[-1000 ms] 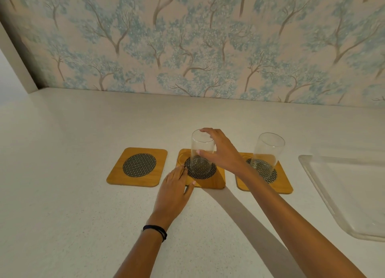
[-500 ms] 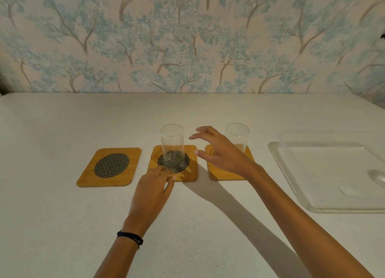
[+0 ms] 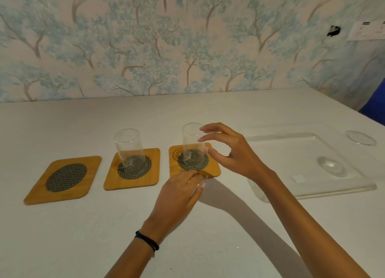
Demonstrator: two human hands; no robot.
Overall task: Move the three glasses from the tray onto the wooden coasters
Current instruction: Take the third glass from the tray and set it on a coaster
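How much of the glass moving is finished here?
Two clear glasses stand on wooden coasters: middle and right. Both hands are empty; the right hand hovers beside the right glass. The left coaster remains bare; the third glass seems to lie on the clear tray.

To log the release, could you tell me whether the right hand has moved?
Yes. The right hand moved rightward, from the glass on the middle coaster to beside the right coaster.

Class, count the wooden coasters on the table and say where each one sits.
3, in a row: the left coaster is bare, the middle coaster holds a glass, and the right coaster holds another glass.
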